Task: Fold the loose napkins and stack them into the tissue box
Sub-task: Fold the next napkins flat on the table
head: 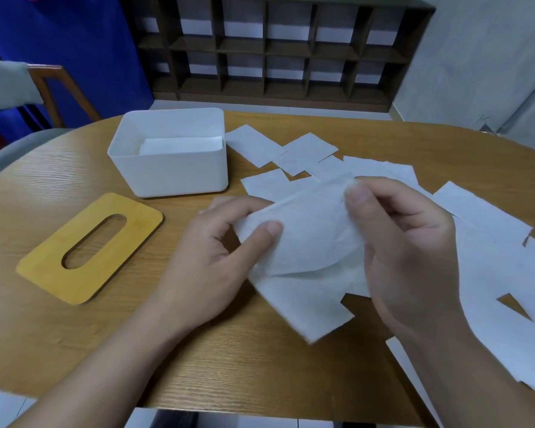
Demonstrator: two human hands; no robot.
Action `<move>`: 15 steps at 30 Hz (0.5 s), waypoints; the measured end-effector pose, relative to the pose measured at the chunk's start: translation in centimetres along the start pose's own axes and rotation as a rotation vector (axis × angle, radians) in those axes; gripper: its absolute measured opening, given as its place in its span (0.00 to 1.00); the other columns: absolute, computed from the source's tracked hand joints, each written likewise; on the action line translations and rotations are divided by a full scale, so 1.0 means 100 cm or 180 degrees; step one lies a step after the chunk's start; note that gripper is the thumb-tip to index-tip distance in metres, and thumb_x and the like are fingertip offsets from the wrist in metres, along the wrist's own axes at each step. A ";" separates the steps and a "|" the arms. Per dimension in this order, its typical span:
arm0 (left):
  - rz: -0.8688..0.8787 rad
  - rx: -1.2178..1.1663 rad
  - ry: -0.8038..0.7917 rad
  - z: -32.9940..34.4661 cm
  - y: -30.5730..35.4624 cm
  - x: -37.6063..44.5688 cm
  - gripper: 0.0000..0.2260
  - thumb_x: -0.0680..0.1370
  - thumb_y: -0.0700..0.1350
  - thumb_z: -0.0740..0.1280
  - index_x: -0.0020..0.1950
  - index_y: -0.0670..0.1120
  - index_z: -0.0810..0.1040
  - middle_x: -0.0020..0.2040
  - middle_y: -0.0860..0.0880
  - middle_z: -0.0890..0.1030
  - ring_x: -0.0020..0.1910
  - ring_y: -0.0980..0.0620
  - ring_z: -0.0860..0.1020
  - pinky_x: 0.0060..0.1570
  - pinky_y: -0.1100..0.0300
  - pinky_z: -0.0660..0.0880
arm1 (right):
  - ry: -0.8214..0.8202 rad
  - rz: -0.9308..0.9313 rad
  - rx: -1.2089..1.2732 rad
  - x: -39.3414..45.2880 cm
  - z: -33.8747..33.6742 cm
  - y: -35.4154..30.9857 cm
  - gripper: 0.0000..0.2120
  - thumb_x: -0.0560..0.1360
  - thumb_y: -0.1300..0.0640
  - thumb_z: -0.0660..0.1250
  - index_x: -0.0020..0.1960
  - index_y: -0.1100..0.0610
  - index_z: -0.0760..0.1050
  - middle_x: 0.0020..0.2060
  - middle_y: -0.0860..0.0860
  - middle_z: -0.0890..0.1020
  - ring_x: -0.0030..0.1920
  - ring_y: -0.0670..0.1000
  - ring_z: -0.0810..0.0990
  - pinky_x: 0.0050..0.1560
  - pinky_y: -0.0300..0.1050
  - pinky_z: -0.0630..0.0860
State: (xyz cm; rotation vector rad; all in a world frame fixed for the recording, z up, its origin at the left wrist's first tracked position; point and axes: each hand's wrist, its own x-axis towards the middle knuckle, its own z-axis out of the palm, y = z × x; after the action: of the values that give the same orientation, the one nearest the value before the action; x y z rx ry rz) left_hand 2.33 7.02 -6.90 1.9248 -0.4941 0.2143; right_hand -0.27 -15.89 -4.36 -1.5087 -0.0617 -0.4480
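Observation:
A white napkin [306, 236] is held up just above the table, partly doubled over. My left hand [217, 261] pinches its left edge between thumb and fingers. My right hand [405, 251] grips its upper right corner. Under it lies another flat napkin [309, 307]. The white tissue box [170, 177] stands open at the back left, with folded napkins [181, 145] stacked inside. Several loose napkins [303, 152] lie spread over the table's right half.
The box's yellow wooden lid [59, 273] with an oval slot lies flat at the left. The round wooden table [260, 381] ends close to me. A chair [59, 88] stands behind at the left and a dark shelf unit [275, 47] along the wall.

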 end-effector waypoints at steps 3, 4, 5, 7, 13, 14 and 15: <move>-0.0045 -0.0289 0.0175 -0.005 0.003 0.001 0.06 0.86 0.45 0.70 0.55 0.47 0.88 0.50 0.50 0.88 0.52 0.47 0.84 0.54 0.47 0.79 | -0.0045 0.0120 0.0103 0.001 0.002 0.001 0.05 0.83 0.54 0.75 0.53 0.53 0.89 0.47 0.56 0.87 0.52 0.66 0.83 0.55 0.64 0.81; -0.0070 -0.0358 0.0264 -0.008 0.004 0.001 0.06 0.86 0.44 0.70 0.54 0.46 0.88 0.48 0.49 0.87 0.48 0.43 0.83 0.50 0.47 0.79 | -0.0030 0.0090 -0.0007 0.001 0.002 0.000 0.05 0.83 0.55 0.75 0.53 0.53 0.89 0.44 0.54 0.86 0.47 0.59 0.83 0.50 0.57 0.80; -0.0128 -0.0423 0.0338 -0.012 0.004 0.002 0.06 0.86 0.44 0.71 0.54 0.46 0.88 0.46 0.47 0.87 0.45 0.40 0.82 0.45 0.47 0.78 | 0.0001 0.0062 -0.0131 0.001 0.002 -0.001 0.04 0.83 0.56 0.75 0.54 0.53 0.88 0.41 0.52 0.85 0.43 0.52 0.81 0.46 0.48 0.78; -0.0356 -0.0442 0.0388 -0.022 0.006 0.001 0.05 0.84 0.47 0.73 0.53 0.48 0.89 0.43 0.40 0.84 0.41 0.36 0.79 0.38 0.49 0.74 | -0.0074 0.0097 -0.0349 -0.001 0.003 -0.005 0.06 0.82 0.59 0.75 0.58 0.52 0.85 0.36 0.51 0.83 0.35 0.46 0.77 0.38 0.37 0.74; -0.1130 -0.0359 -0.0391 -0.046 0.001 -0.008 0.03 0.81 0.45 0.76 0.49 0.46 0.87 0.40 0.40 0.86 0.37 0.50 0.81 0.36 0.56 0.75 | -0.1722 0.0257 -0.1402 -0.008 -0.006 0.000 0.15 0.81 0.59 0.75 0.63 0.43 0.81 0.30 0.49 0.74 0.31 0.53 0.74 0.36 0.46 0.76; -0.1165 -0.0270 -0.0558 -0.049 -0.002 -0.011 0.04 0.81 0.46 0.77 0.49 0.47 0.87 0.40 0.41 0.85 0.37 0.49 0.81 0.37 0.55 0.75 | -0.1949 0.0289 -0.1602 -0.008 -0.007 0.001 0.15 0.81 0.58 0.75 0.63 0.42 0.81 0.30 0.48 0.74 0.32 0.49 0.75 0.37 0.43 0.75; -0.1192 -0.0201 -0.0716 -0.052 -0.004 -0.015 0.05 0.80 0.46 0.78 0.48 0.47 0.86 0.39 0.42 0.85 0.37 0.48 0.80 0.38 0.54 0.76 | -0.2130 0.0348 -0.1736 -0.010 -0.008 0.001 0.15 0.81 0.56 0.75 0.63 0.41 0.81 0.31 0.48 0.76 0.33 0.47 0.75 0.37 0.39 0.75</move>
State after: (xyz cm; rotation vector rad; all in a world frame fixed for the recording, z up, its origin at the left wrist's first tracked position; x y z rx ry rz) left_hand 1.61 12.29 -5.69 1.9486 -0.2742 -0.2591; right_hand -1.31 -16.41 -4.81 -2.1360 -0.4048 0.1653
